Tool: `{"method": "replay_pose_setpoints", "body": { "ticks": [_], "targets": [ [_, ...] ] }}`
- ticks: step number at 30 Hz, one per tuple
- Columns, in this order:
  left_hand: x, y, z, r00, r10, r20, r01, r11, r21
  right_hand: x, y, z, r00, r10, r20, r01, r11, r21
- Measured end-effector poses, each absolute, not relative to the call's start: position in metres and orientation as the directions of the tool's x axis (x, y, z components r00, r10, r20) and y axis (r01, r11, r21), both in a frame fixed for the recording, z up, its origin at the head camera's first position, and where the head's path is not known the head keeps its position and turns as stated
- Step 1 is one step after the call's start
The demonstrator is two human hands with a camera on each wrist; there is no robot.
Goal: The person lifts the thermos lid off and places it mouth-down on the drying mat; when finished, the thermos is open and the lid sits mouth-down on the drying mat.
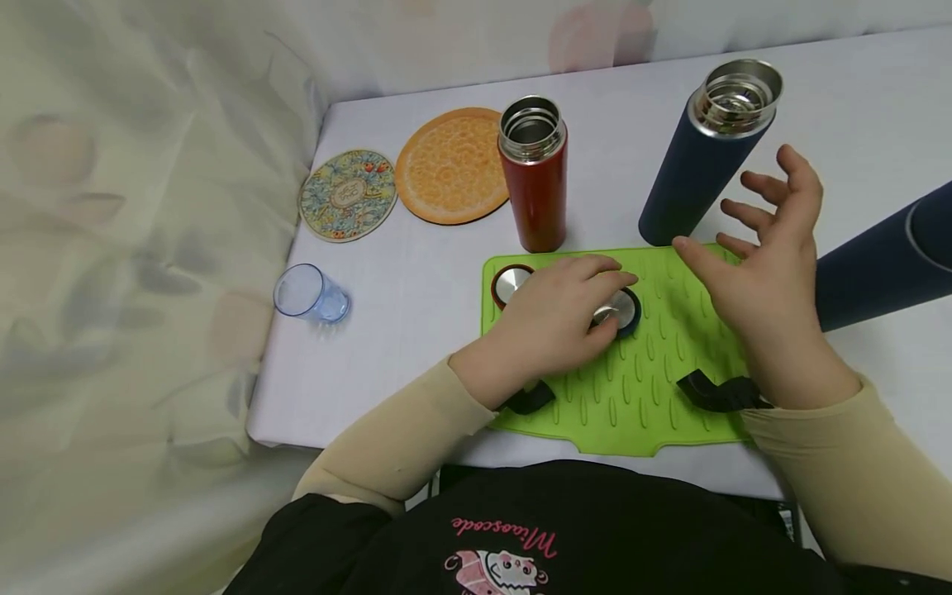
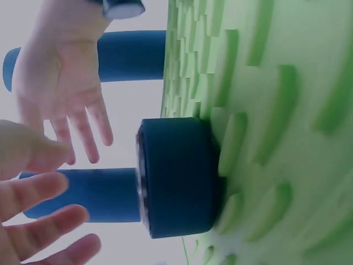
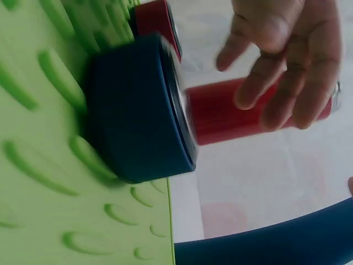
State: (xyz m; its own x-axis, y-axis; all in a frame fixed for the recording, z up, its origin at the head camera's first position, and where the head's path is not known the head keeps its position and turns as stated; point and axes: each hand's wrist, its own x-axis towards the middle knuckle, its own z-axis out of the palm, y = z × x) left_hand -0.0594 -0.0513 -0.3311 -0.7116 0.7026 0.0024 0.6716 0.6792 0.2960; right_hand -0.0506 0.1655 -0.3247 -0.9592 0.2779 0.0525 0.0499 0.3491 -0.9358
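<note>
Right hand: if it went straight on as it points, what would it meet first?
The right hand would likely meet the open blue bottle first, though depth is hard to judge.

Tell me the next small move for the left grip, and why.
Probably lower the left grip and pinch the dark blue lid by its sides. Both wrist views show it loosely open and apart from that lid, which rests on the green mat; the matching blue bottle behind the mat stands uncapped.
</note>
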Motion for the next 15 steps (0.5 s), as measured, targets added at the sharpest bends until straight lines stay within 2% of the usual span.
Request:
{"method": "replay_pose_setpoints", "body": {
  "ticks": [5, 10, 13, 15],
  "targets": [
    [-0.056, -0.059, -0.327, -0.694, 0.698, 0.178, 0.708, 0.614, 0.348, -0.024, 0.167, -0.325, -0.937, 0.274, 0.219, -0.122, 0.330, -0.936],
    [-0.051, -0.064, -0.324, -0.692, 0.672, 0.264, 0.717, 0.598, 0.358, -0.002, 0.172, -0.333, -0.893, 0.300, 0.335, -0.273, 0.228, -0.934],
    [-0.050, -0.067, -0.322, -0.690, 0.663, 0.291, 0.721, 0.592, 0.361, 0.011, 0.176, -0.338, -0.836, 0.363, 0.412, -0.373, 0.175, -0.911],
    [-0.050, -0.069, -0.321, -0.685, 0.656, 0.316, 0.726, 0.582, 0.365, 0.017, 0.178, -0.340, -0.770, 0.426, 0.476, -0.450, 0.166, -0.877]
  ]
}}
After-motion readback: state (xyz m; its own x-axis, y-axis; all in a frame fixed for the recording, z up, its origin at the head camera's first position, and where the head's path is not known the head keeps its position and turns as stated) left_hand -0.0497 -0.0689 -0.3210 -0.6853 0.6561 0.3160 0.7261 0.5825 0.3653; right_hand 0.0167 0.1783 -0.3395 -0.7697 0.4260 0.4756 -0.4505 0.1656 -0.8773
